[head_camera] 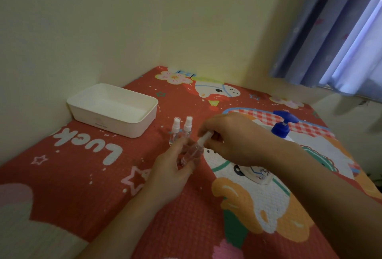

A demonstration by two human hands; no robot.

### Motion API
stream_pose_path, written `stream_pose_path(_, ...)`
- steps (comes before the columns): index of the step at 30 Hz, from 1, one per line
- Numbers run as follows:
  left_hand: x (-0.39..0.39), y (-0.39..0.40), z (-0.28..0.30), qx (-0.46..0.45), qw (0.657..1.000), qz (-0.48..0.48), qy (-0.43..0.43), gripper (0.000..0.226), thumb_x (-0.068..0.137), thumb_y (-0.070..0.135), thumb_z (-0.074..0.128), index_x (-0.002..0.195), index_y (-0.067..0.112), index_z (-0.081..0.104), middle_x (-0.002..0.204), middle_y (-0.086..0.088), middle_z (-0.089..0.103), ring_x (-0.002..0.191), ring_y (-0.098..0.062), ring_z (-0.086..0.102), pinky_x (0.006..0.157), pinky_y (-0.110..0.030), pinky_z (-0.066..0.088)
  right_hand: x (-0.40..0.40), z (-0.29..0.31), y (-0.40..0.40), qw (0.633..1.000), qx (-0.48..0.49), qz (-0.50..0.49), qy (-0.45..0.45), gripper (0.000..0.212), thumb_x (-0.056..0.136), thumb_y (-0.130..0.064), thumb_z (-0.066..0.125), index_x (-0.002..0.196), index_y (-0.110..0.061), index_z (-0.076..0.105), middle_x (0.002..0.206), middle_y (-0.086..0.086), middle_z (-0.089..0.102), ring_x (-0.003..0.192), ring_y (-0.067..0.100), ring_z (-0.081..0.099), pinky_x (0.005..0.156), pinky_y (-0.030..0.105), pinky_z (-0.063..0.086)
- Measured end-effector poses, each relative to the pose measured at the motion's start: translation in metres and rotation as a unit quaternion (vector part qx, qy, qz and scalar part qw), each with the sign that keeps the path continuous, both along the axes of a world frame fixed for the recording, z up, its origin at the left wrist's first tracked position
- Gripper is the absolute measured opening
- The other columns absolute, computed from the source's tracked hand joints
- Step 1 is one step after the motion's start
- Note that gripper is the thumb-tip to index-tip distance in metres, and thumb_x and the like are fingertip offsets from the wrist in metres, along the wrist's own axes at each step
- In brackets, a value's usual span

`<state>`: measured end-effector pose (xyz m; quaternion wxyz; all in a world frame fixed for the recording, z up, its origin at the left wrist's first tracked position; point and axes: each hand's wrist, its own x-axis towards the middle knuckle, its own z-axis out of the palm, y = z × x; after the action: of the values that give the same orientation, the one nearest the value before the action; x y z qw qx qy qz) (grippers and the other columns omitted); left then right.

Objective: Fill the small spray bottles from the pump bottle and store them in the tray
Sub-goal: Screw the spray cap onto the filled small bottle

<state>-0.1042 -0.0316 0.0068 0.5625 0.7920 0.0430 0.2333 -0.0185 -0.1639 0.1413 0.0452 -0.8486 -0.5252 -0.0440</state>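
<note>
Together, left hand (168, 173) around spray bottle (191, 153), right hand (229, 138) pinching its cap (204, 137).

Two bare forearms enter from the bottom of the frame. No sleeves visible up to the frame edge. Bare left hand (171, 173) at centre, bare right hand (233, 138) just right of centre. Fingers partly blurred; nail detail unreadable.
</note>
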Motion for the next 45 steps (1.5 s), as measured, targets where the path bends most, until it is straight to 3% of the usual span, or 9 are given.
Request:
stream_pose_path(14,-0.003,-0.003,0.005,0.029,0.999,-0.001,0.014,0.033,0.094,0.041,0.061,0.114,0.064,0.047,0.111,0.035,0.063,0.105,0.016,0.057,0.084,-0.018,0.05,0.007,-0.017,0.014,0.995,-0.006,-0.103,-0.003,0.078,0.082,-0.076,0.014,0.076,-0.018,0.064,0.064,0.001,0.062,0.057,0.016,0.057,0.06,0.039,0.054)
stream_pose_path(17,-0.002,-0.001,0.004,0.019,1.0,0.01,0.01,0.033,0.093,0.039,0.063,0.114,0.061,0.049,0.11,0.031,0.065,0.104,0.013,0.059,0.085,-0.021,0.051,0.006,-0.005,0.007,0.997,0.007,-0.052,0.064,0.051,0.088,-0.063,0.04,0.117,-0.026,0.058,0.099,-0.008,0.065,0.083,0.01,0.061,0.075,0.033,0.054)
stream_pose_path(21,-0.002,-0.002,0.004,0.02,1.0,0.005,0.006,0.03,0.093,0.04,0.063,0.112,0.06,0.051,0.11,0.031,0.065,0.104,0.01,0.061,0.089,-0.03,0.055,0.005,0.001,0.004,0.999,-0.021,-0.002,0.039,0.02,0.089,-0.038,0.058,0.096,-0.023,0.069,0.084,-0.007,0.068,0.072,0.008,0.061,0.068,0.032,0.055)
stream_pose_path(27,-0.003,-0.003,0.004,0.023,1.0,0.005,0.004,0.03,0.093,0.049,0.059,0.119,0.059,0.048,0.115,0.027,0.066,0.108,0.009,0.06,0.091,-0.032,0.056,0.007,-0.014,0.015,0.995,-0.003,-0.101,-0.009,0.074,0.083,-0.073,0.024,0.068,-0.011,0.06,0.056,0.003,0.054,0.048,0.015,0.046,0.052,0.034,0.044)
stream_pose_path(31,-0.003,-0.002,0.004,0.01,1.0,0.016,0.0,0.027,0.091,0.045,0.062,0.115,0.055,0.052,0.111,0.024,0.067,0.106,0.005,0.062,0.089,-0.035,0.056,0.002,-0.001,0.004,0.997,0.0,-0.003,0.083,0.037,0.087,-0.049,0.057,0.118,-0.028,0.058,0.1,-0.014,0.063,0.084,0.003,0.06,0.074,0.024,0.053)
stream_pose_path(34,-0.003,-0.003,0.004,0.013,1.0,0.006,-0.001,0.026,0.093,0.04,0.063,0.113,0.053,0.054,0.11,0.028,0.066,0.105,0.007,0.062,0.089,-0.035,0.057,0.002,-0.002,0.005,0.999,-0.007,-0.002,0.042,0.014,0.09,-0.038,0.058,0.084,-0.027,0.065,0.071,-0.011,0.061,0.061,0.005,0.054,0.057,0.02,0.044)
stream_pose_path(37,-0.004,-0.005,0.005,0.012,1.0,0.014,-0.008,0.034,0.092,0.038,0.064,0.109,0.064,0.05,0.108,0.034,0.065,0.106,0.012,0.06,0.089,-0.026,0.055,0.005,-0.019,0.012,0.997,-0.004,-0.073,-0.034,0.052,0.092,-0.054,0.042,0.063,-0.013,0.059,0.05,-0.002,0.047,0.044,0.011,0.038,0.049,0.028,0.036)
stream_pose_path(41,-0.003,-0.002,0.004,0.009,1.0,0.021,-0.002,0.037,0.092,0.035,0.065,0.109,0.064,0.049,0.107,0.028,0.067,0.105,0.009,0.062,0.085,-0.021,0.053,0.004,-0.022,0.009,0.994,0.034,-0.086,0.052,0.058,0.087,-0.067,0.036,0.095,-0.018,0.065,0.08,-0.002,0.066,0.066,0.009,0.058,0.062,0.028,0.051)
stream_pose_path(45,-0.003,-0.002,0.004,0.014,0.999,0.031,-0.01,0.041,0.092,0.027,0.067,0.105,0.062,0.052,0.106,0.028,0.068,0.1,0.006,0.065,0.083,-0.026,0.056,0.002,-0.012,0.0,0.994,0.039,0.002,0.101,0.021,0.088,-0.035,0.062,0.108,-0.028,0.064,0.096,-0.012,0.062,0.081,0.005,0.06,0.073,0.026,0.055)
